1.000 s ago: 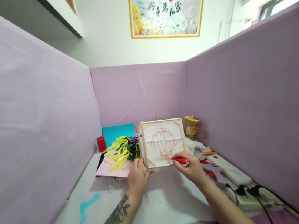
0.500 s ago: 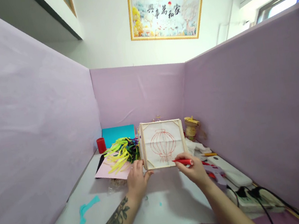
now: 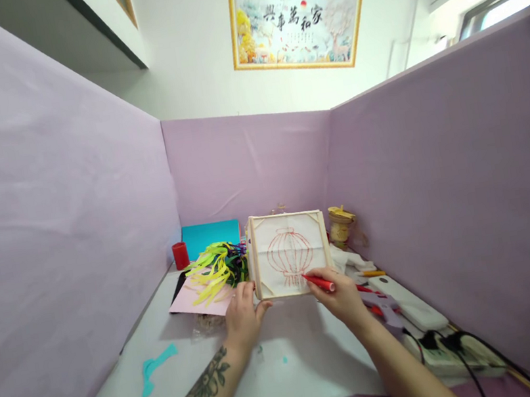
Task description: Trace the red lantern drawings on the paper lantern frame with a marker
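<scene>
A square wooden frame (image 3: 253, 260) with a creased white panel stands tilted up in the middle of the table. On the panel is a red line drawing of a lantern (image 3: 289, 252), with a row of short fringe strokes below it. My left hand (image 3: 243, 311) grips the frame's lower left corner, thumb along the bottom edge and fingers at the side. In my right hand (image 3: 340, 298) is a red marker (image 3: 321, 282), pinched between thumb and fingers. Its tip meets the panel at the right end of the fringe strokes, and the hand is at the frame's lower right.
Yellow and dark ribbons (image 3: 216, 269) lie on pink sheets (image 3: 195, 302) at left, by a red cup (image 3: 180, 255) and a blue sheet (image 3: 211, 236). A blue paper scrap (image 3: 155, 367) lies nearer. At right are a glue gun (image 3: 383, 307), a power strip (image 3: 447, 353) and cords. Purple partitions surround the table.
The marker tip and my right hand have shifted slightly up and left on the panel, by the fringe strokes. My left hand keeps its hold on the frame.
</scene>
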### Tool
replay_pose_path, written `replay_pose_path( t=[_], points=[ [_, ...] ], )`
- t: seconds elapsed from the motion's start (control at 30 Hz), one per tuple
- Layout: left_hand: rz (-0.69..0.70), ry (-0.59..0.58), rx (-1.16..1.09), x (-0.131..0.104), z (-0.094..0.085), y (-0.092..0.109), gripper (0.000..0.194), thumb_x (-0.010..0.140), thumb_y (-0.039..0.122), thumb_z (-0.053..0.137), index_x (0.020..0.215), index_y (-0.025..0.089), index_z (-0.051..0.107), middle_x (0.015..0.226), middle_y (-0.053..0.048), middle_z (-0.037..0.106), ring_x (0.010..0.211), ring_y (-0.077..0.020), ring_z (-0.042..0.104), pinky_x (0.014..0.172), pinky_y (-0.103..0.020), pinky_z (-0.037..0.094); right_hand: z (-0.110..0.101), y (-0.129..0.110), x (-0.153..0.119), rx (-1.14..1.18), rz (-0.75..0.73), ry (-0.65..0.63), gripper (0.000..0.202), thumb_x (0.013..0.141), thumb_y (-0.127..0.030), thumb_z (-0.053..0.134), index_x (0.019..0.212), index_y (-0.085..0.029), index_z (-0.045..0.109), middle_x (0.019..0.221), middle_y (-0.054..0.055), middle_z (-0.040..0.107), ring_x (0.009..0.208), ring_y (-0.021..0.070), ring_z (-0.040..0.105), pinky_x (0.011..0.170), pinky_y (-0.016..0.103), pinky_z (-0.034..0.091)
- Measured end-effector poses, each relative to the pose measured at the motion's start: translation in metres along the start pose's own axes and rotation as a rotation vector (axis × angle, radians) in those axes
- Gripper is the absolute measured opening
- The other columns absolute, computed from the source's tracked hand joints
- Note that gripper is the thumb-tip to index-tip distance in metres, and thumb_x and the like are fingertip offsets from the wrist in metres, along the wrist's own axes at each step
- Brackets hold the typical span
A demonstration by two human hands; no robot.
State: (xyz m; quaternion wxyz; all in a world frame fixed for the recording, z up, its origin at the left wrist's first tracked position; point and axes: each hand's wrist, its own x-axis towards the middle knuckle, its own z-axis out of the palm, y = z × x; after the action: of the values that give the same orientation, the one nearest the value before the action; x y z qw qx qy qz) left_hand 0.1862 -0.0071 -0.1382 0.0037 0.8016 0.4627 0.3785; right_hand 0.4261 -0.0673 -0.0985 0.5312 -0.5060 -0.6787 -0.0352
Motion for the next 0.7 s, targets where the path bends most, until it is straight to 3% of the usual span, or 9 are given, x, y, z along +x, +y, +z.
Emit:
replay_pose_path(
  t=[0.7],
  points=[
    [0.014, 0.001, 0.010, -0.0003, 0.0005, 0.0008, 0.040, 0.087, 0.039, 0.060, 0.119, 0.017, 0.050, 0.114, -0.011, 0.058, 0.100, -0.0255, 0.060, 0.082, -0.038, 0.051, -0.0041, -0.0068, 0.0000, -0.031, 0.010, -0.031, 0.010, 0.078, -0.023, 0.058, 0.080, -0.019, 0.067, 0.078, 0.005, 0.069, 0.073, 0.0182, 0.064, 0.069, 0.028, 0.050]
  ],
)
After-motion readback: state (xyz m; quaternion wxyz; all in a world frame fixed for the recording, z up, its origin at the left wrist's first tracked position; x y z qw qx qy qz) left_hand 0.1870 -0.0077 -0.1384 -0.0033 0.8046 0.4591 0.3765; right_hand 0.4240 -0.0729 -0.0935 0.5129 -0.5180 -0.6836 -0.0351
